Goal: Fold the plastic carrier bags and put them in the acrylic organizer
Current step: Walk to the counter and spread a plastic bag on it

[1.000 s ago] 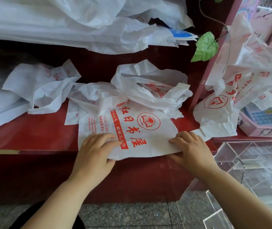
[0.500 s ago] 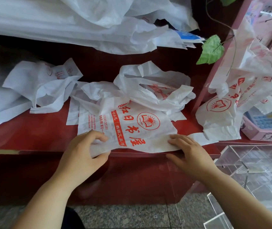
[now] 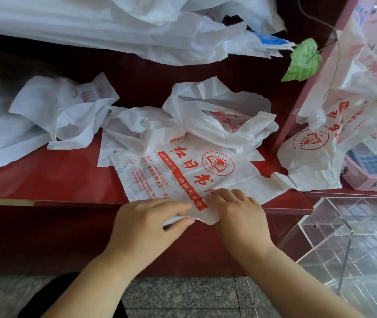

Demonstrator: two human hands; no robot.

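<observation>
At six o'clock on the red counter, the left hand pinches the printed carrier bag edge; the right hand grips alongside, fingers curled.

Bag, counter's front edge: white, red lettering, red circled book-and-sun emblem. Loose bags, left: white, small red print. Right bags: white, same red emblem. Counter: dark red. Leaf: green. Organizer: clear. Box, right edge: pink, blue keys. Floor: grey speckled.

Two hands: left hand, right hand. One acrylic organizer, one green leaf. At least five carrier bags.
</observation>
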